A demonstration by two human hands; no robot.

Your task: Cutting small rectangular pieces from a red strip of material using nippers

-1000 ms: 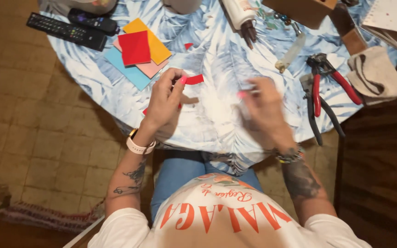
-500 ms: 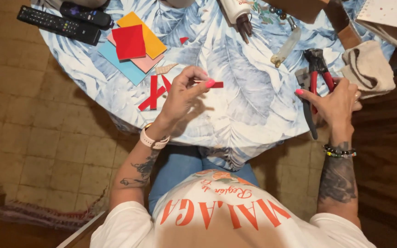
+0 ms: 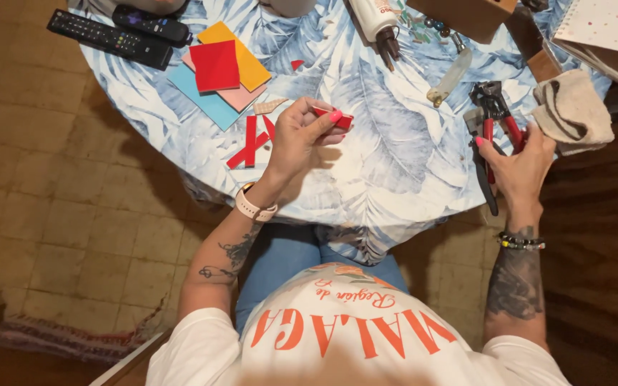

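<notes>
While the left hand (image 3: pixel 298 139) pinches a red tile piece (image 3: pixel 332 117), the right hand (image 3: pixel 520 168) grips red-handled nippers (image 3: pixel 495 118)

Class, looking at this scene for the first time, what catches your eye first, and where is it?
The left hand pinches a small red piece above the leaf-patterned tablecloth. At the table's right edge, the right hand grips red-handled pliers. A stack of coloured squares lies at the upper left.

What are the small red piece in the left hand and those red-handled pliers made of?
The red piece looks like glossy glass or glazed tile: flat, hard-edged, shiny, though I can't be sure. The pliers under the right hand look like dark metal with red plastic-coated handles.
</notes>
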